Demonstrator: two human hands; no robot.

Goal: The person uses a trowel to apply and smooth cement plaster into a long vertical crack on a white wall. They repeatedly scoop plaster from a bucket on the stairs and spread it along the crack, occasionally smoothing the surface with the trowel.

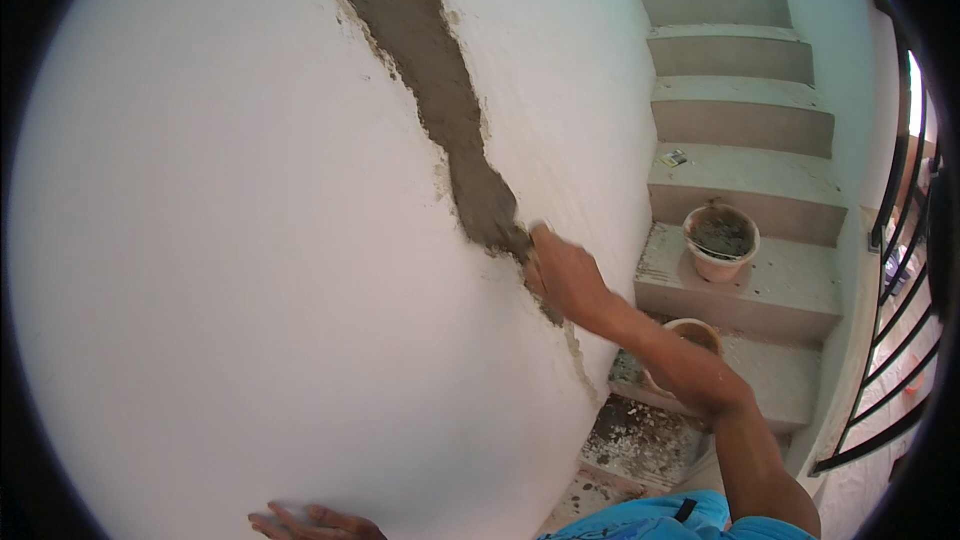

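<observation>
A long, jagged strip of wet grey mortar runs diagonally down the white wall. My right hand is closed on what looks like a small trowel, against the lower part of that strip; the tool is blurred and mostly hidden by the hand. Below the hand the patch narrows into a pale, rough crack. Low at the bottom of the view, my left hand rests on the wall with its fingers spread.
Concrete stairs climb at the right. A bucket of mortar stands on one step and a second bucket, partly behind my forearm, below it. A small packet lies higher up. Debris covers a lower step. Black railings edge the right.
</observation>
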